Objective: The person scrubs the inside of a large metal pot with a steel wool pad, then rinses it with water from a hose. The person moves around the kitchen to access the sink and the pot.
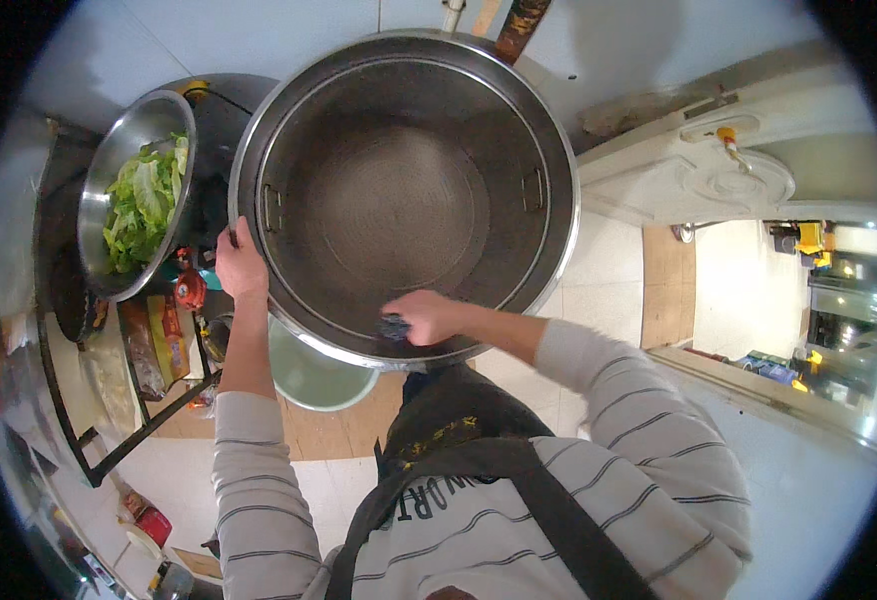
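In front of me is a large, deep metal pot (pixel 401 217), its wide mouth facing me and its inside bare. Two small handles, a left one (pixel 272 208) and a right one (pixel 534 189), sit on its inner wall. My left hand (pixel 243 266) grips the pot's left rim, with the thumb on the inner side. Inside the near part of the mouth, my right hand (pixel 431 316) holds a dark, shiny scrubber (pixel 393 327), probably steel wool, against the near wall. Blur hides the scrubber's exact shape.
A steel bowl (pixel 93 217) of leafy greens (pixel 147 202) tilts at the left. Beneath the pot's near rim stands a pale green basin (pixel 322 379). Left of me are a red gas regulator (pixel 190 289) and a dark metal rack (pixel 112 461). A rusty pipe (pixel 521 26) rises behind the pot.
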Demonstrator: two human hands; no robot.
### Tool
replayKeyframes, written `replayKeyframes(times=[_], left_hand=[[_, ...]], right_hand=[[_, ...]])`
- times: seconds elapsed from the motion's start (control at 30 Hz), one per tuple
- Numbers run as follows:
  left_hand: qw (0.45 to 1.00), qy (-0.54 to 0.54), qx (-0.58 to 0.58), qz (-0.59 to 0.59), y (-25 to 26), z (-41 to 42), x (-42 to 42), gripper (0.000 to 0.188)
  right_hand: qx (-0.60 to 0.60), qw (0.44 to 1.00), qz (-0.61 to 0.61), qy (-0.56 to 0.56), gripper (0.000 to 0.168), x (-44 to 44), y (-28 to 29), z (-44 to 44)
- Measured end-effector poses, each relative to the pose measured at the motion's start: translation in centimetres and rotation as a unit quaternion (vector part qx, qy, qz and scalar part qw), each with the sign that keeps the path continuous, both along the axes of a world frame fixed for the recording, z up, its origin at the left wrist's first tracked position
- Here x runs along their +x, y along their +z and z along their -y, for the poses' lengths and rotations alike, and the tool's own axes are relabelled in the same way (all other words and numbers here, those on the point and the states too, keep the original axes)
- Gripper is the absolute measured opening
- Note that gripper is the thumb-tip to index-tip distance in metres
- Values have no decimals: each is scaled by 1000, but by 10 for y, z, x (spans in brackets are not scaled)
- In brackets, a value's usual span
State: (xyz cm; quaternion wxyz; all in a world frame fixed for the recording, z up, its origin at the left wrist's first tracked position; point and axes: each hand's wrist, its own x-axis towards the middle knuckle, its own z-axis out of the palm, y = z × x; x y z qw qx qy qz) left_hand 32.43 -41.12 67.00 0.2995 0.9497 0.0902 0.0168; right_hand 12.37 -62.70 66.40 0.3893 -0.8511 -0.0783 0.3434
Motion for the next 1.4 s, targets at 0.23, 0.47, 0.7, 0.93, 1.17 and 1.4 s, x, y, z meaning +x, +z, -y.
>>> replayKeyframes(times=[0.23,0.47,0.7,0.93,1.17,1.4], left_hand=[[1000,16,-19,15,8,-12,-5,49],[999,26,15,19,12,-8,-5,47],[999,16,27,10,11,-9,-5,47],[946,-175,68,264,45,15,-30,46],[794,-212,-553,-136,79,112,-91,53],[859,-420,-291,2,90,126,-98,43]], right_hand=[[381,779,-221,-446,58,39,42,34],[505,699,-78,-501,64,32,68,75],[492,706,3,-510,58,40,90,83],[595,625,41,-504,71,68,79,64],[551,690,95,-460,61,76,62,58],[260,933,226,-102,73,75,98,120]])
